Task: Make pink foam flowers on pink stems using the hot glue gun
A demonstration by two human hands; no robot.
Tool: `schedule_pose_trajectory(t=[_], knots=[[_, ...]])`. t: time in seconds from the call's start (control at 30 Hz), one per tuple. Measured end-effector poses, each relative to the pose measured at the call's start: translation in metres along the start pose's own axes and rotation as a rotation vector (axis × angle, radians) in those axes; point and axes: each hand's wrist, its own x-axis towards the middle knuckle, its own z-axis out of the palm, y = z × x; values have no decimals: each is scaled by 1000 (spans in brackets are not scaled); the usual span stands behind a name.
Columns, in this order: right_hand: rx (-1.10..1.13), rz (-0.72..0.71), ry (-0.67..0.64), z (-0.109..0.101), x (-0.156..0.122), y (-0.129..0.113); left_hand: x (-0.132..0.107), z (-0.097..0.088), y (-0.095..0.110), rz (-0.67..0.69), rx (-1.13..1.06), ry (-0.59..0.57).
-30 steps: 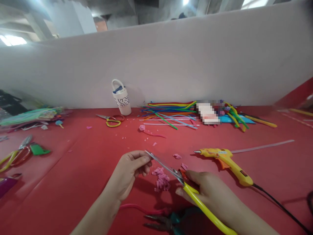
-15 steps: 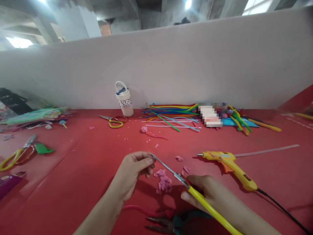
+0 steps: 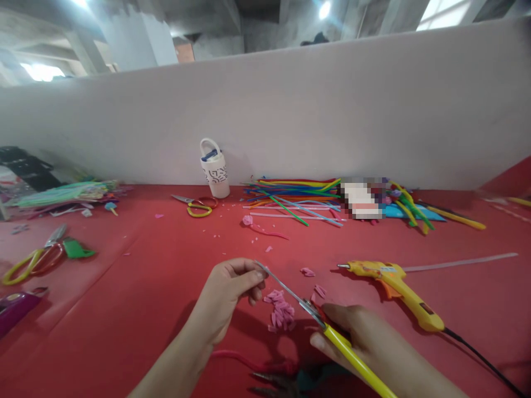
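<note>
Snipping seems in hand: the right hand (image 3: 365, 329) grips scissors (image 3: 357, 358) above pink scraps (image 3: 282, 314), blades looking closed; the left hand (image 3: 230, 287) pinches at their tip, on what I can't tell. Another cut would call for parted blades.

Glare at overhead light (image 3: 324, 9); soft shadows on red table (image 3: 124, 309); edges stretched, blurred; one patch (image 3: 360, 199) pixelated.
</note>
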Motion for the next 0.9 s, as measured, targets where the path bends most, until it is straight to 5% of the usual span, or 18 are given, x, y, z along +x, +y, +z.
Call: schedule_pose_trajectory(t=[0.3,0.47,0.73,0.9], knots=[[159,0,78,0,2,0,4,-5,-1,5,180,31],[406,99,304,-12,3,3,15,-4,-15,59,470,17],[467,50,418,-18,7,10,18,14,-19,227,886,-66],[472,40,433,-19,9,14,26,42,-23,268,969,-226]])
